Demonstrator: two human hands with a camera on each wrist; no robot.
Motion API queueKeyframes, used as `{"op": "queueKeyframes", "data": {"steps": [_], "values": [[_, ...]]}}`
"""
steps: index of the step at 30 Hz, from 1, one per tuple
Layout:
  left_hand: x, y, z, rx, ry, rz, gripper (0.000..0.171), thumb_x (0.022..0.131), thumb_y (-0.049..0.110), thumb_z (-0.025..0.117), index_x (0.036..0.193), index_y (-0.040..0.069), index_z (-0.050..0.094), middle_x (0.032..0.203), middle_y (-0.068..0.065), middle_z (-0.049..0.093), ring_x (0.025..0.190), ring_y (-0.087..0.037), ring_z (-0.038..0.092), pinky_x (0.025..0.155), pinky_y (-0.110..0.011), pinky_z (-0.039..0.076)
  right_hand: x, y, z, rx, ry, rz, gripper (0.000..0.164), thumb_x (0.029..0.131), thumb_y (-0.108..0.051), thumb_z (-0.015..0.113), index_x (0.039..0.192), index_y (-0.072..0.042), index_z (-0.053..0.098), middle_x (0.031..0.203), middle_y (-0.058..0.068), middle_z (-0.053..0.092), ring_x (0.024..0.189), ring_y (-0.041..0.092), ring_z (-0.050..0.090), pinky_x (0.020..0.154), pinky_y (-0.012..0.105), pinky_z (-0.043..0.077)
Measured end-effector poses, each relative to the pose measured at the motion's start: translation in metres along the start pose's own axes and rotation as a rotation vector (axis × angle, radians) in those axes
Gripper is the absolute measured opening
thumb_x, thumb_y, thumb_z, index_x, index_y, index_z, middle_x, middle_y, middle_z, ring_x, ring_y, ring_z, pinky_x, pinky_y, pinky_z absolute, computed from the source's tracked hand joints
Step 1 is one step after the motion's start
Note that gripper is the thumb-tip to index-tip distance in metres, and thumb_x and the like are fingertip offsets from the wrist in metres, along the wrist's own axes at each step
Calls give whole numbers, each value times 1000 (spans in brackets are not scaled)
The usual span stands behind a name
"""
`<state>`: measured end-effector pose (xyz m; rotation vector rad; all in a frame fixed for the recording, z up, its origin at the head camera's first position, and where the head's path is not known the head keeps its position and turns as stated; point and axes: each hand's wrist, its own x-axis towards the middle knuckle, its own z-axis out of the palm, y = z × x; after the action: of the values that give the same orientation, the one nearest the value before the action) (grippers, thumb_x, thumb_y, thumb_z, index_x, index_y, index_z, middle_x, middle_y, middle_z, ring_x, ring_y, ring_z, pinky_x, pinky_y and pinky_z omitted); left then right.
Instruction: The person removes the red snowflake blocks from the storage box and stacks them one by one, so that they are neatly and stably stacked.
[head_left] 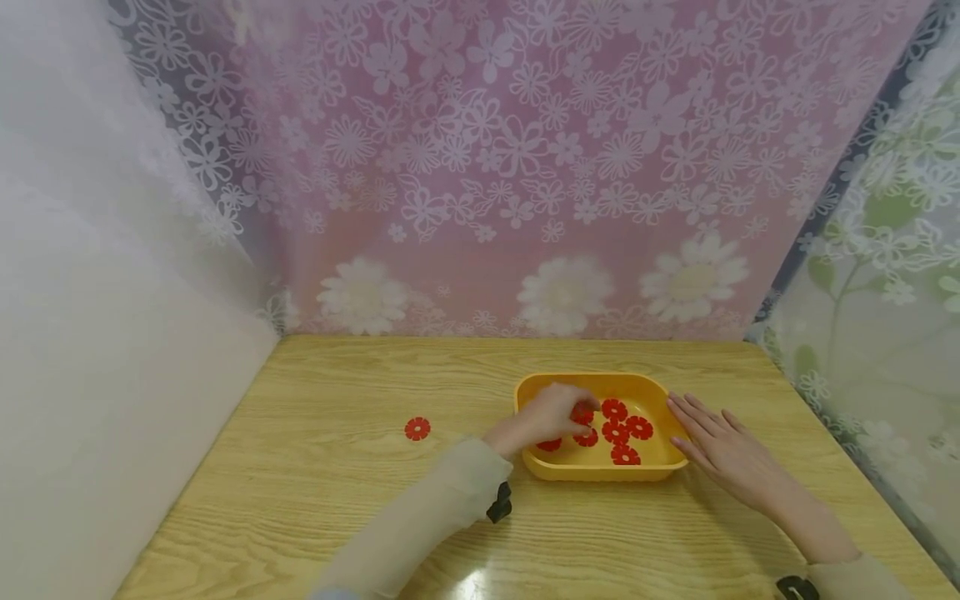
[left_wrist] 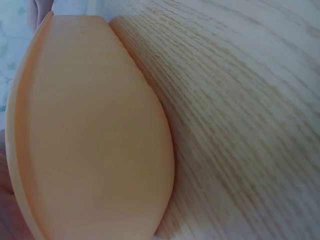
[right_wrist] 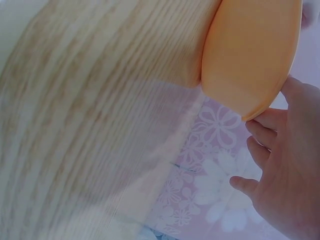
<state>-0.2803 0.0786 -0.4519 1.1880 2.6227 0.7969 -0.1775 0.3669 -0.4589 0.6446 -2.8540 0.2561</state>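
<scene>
Fingers (head_left: 692, 414) straight, right hand (head_left: 726, 448) touches tray (head_left: 600, 472); left hand (head_left: 551, 413) curves over red discs (head_left: 615, 432).

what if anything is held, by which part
Whether the left hand pinches a red flower-shaped piece cannot be told; the right hand only touches the yellow oblong plastic tray at its rim.

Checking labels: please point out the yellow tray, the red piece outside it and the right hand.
Yellow tray (head_left: 603, 473): head view, near outer wall.
Red piece (head_left: 410, 429): head view, left part.
Right hand (head_left: 726, 448): head view, back of hand.
</scene>
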Motion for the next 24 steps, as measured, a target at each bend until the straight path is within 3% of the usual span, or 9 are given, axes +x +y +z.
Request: {"op": "queueKeyframes", "data": {"steps": [6,14,24], "values": [[6,1,8,88,-45,-47,39,86,23,83,122,13,72,109,2,72,93,-9,62,82,-16,49,0,0,0,-18,-3,-4,62,104,-30,57,158,-7,35,161,14,36,150,30,30,125,55,11],[11,-5,17,156,-66,-81,38,82,28,87,116,15,74,110,6,72,96,-7,62,95,-23,48,-1,-1,0,-16,-1,0,63,104,-30,58,158,-8,34,161,15,37,151,30,29,126,53,8],[11,-5,18,161,-90,-67,34,80,31,88,109,17,76,98,9,71,83,-4,55,84,-18,46,0,-2,-1,-20,11,-1,63,103,-30,58,157,-7,36,159,16,39,150,31,31,125,54,10]]}}
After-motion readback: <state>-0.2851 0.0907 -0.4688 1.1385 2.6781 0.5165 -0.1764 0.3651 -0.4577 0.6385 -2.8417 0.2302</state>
